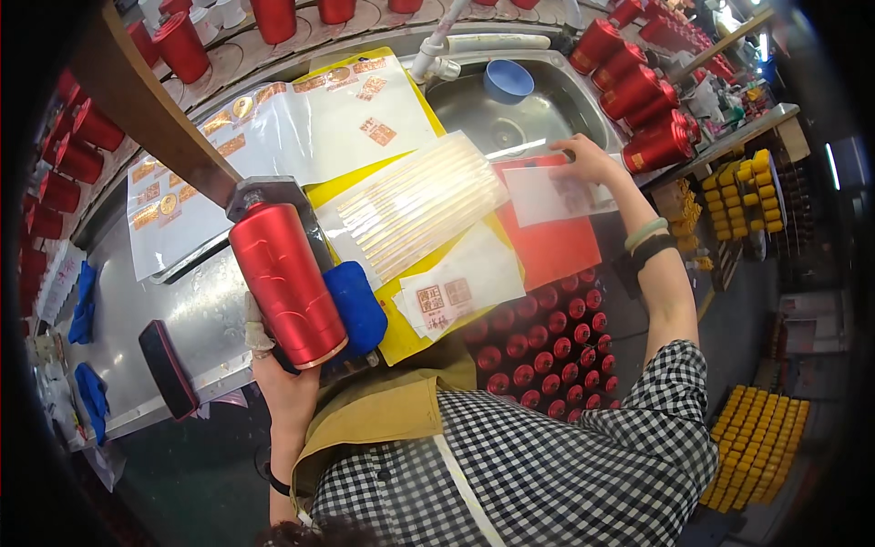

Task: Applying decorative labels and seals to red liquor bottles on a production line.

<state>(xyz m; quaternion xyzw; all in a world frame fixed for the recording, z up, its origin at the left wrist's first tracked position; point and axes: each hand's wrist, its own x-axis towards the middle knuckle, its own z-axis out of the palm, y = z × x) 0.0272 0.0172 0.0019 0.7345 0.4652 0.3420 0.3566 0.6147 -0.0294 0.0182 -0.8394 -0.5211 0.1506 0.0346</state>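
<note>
My left hand (281,369) is closed round the lower end of a shiny red metallic bottle (284,278). The bottle is tilted, its neck end against a dark metal bracket (264,190); whether it is fixed there I cannot tell. A blue cloth or sponge pad (357,308) lies beside the bottle. Out to the right, my right hand (583,159) pinches the edge of a translucent whitish sheet (547,194) over a red sheet (551,244). Between the hands, gold-striped strips (424,205) and white sheets with brown stamp-like prints (456,283) lie on a yellow board (408,345).
A wooden post (150,100) slants down to the bracket. Behind the sheets is a steel sink (556,114) with a blue bowl (509,82). A dark phone (169,369) lies on the metal counter (118,319). Several red bottles (180,47) line the conveyor; more stand below.
</note>
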